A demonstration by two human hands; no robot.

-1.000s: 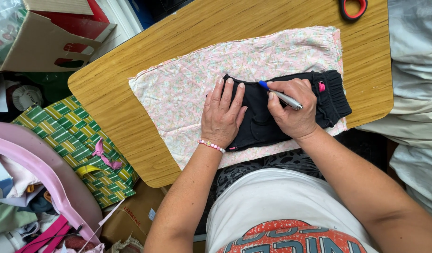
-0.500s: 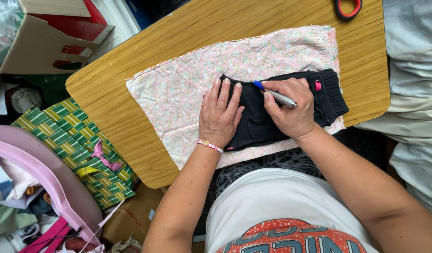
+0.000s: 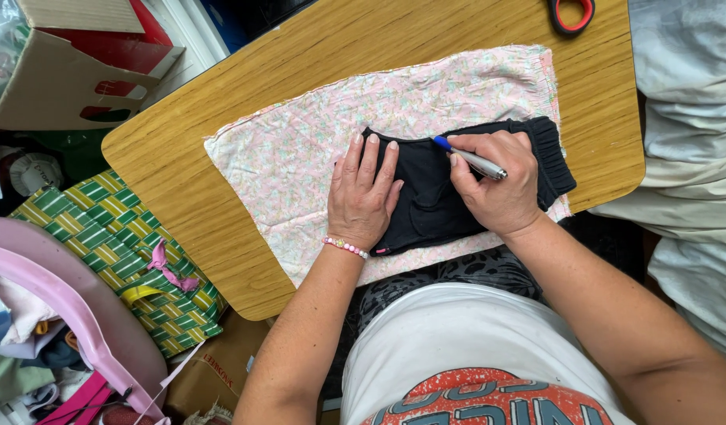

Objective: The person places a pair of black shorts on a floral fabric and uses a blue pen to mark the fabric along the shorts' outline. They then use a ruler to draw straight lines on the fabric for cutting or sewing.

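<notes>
A pink floral fabric [image 3: 316, 149] lies spread on a wooden desk [image 3: 190, 189]. On top of it sits a small black garment [image 3: 426, 208] with a ribbed band at its right end. My left hand [image 3: 364, 193] rests flat on the garment's left end, fingers spread, a pink bead bracelet at the wrist. My right hand [image 3: 497, 185] grips a silver pen with a blue tip [image 3: 467, 157]; the tip touches the garment's upper edge where it meets the floral fabric.
Red-handled scissors [image 3: 572, 12] lie at the desk's far edge. To the left, on the floor, are a cardboard box [image 3: 72, 71], a green woven-pattern bag [image 3: 127, 244] and pink straps [image 3: 72, 323]. White cloth [image 3: 686, 118] is piled at the right.
The pen tip has slid a little to the left along the black garment's upper edge. My left hand stays pressed on the garment.
</notes>
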